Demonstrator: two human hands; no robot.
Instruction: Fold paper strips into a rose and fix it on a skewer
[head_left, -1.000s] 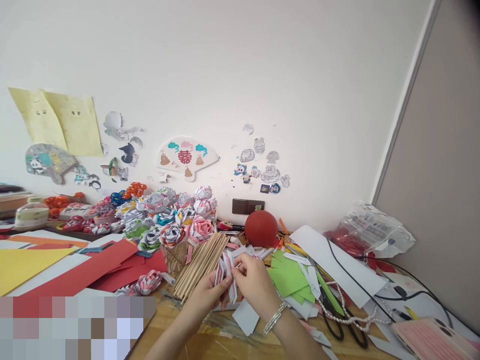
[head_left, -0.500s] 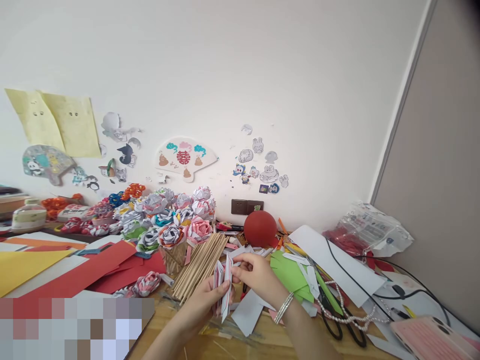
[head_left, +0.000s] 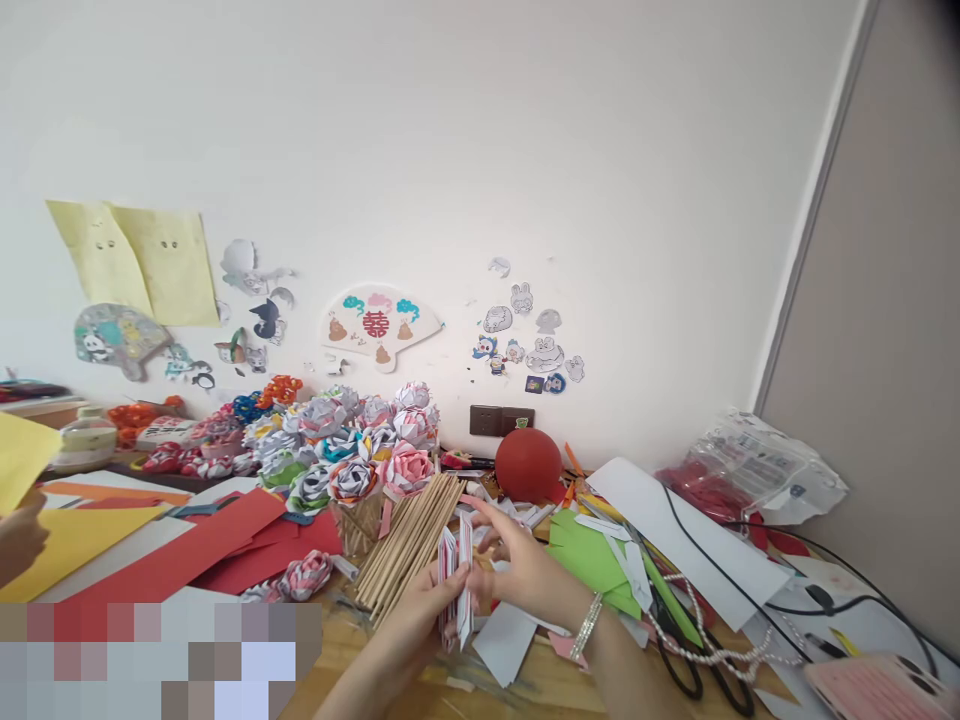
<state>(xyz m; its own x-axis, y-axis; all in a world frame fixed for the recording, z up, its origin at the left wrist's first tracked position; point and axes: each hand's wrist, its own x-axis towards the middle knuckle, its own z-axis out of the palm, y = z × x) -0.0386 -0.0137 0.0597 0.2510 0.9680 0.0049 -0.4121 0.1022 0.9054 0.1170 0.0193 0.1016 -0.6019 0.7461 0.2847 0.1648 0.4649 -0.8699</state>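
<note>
Two of the person's own hands show: one left hand (head_left: 416,612) and one right hand (head_left: 529,575). There is one folded paper piece (head_left: 455,580), one bundle of wooden sticks (head_left: 409,540), one red ball (head_left: 527,465), one pair of scissors (head_left: 670,640), one plastic bag (head_left: 757,465) and two yellow sheets (head_left: 97,255).

bare forearms, beaded bracelet (head_left: 586,627)

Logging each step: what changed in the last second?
The paper strips, fanned out a second ago, now stand squared in the left hand; the right hand has dropped its pinch and opened beside them. Far left, another person's hand with a yellow sheet has come in. The sticks and flowers stayed.
</note>
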